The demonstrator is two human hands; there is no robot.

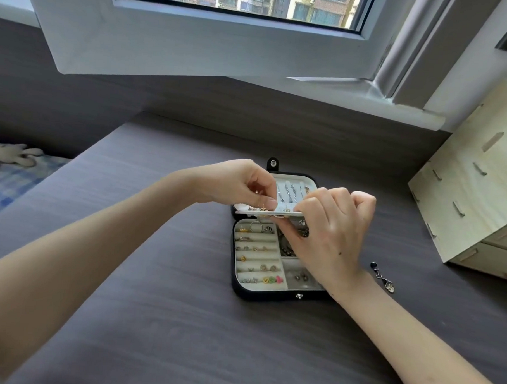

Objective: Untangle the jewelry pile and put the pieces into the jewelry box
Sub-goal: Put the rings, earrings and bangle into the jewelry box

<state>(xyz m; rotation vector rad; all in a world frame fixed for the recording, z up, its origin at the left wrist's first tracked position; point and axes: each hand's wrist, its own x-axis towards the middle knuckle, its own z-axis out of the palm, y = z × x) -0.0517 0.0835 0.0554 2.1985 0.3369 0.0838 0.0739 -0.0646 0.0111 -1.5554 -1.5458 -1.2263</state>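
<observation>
A black jewelry box [239, 291] lies open on the dark table, its cream compartments holding several rings and earrings. Above its hinge a thin white earring panel [254, 212] is held level, with small studs poking up through it. My left hand [241, 182] pinches something small at the panel's top side; I cannot make out what. My right hand [329, 224] grips the panel's right end, fingers curled under it, and hides the box's right compartments. The lid [293, 183] behind carries necklaces on hooks. One loose dark pendant piece [383, 277] lies on the table to the right.
A pale wooden drawer box [475, 201] stands at the right, close to the pendant. A window frame and sill run along the back. To the left, below the table edge, lies a blue checked bed cover [8, 181] with a soft toy.
</observation>
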